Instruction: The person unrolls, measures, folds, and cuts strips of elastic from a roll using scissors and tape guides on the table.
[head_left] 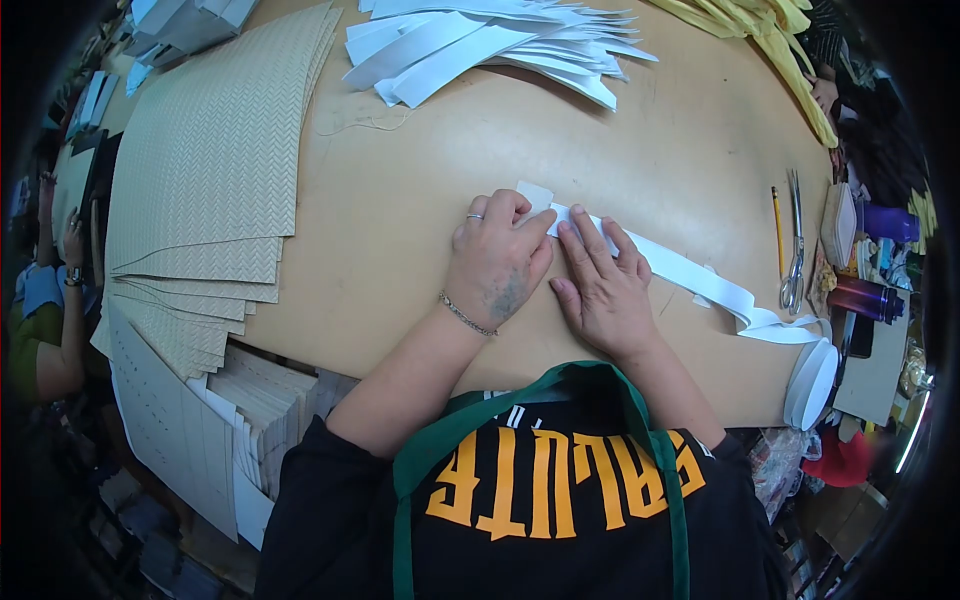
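Observation:
My left hand [500, 250], with a ring and a chain bracelet, is closed, fingers curled over a small pale flat card [536, 194] that sticks out past the knuckles. Its extended fingertip touches the near end of a long white strip [690, 268]. My right hand [606, 280] lies with fingers stretched out flat on that strip, pressing it to the table. From there the strip runs right, folds over and curls to a white roll [812, 385] at the table edge. Small pale scraps show beside the strip.
Woven-pattern sheets [215, 140] lie stacked at left, and cut white pieces [490, 45] at the back of the table [420, 200]. Scissors [795, 240] and a yellow pencil [778, 232] lie at right. Yellow material [770, 50] hangs back right. Other people's arms show at both sides.

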